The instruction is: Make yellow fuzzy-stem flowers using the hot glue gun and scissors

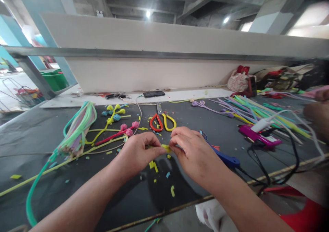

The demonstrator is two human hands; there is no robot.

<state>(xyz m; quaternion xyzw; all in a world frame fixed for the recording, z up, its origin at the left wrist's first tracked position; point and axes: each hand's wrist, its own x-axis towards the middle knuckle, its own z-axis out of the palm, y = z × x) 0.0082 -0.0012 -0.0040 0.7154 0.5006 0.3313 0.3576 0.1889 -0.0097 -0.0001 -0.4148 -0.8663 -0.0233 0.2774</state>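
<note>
Between my two hands is a small yellow fuzzy piece (166,147), like pipe cleaner, pinched from both sides over the table. My left hand (140,148) grips its left end between thumb and fingers. On the other side, my right hand (189,149) pinches the right end with its fingertips. Scissors (162,121) with one red and one yellow handle lie just beyond my hands. Short yellow cuttings (154,166) are scattered on the dark table (123,194) below them. A blue-handled tool (226,158) with a cord is partly hidden behind my right hand.
To the left lie a tied bundle of pastel pipe cleaners (81,129), yellow and blue budded stems (113,113) and a pink-budded stem (120,133). At right are loose coloured stems (244,108) and a purple power strip (259,136). A phone (153,94) rests at the back. Another person's hand (322,95) shows far right.
</note>
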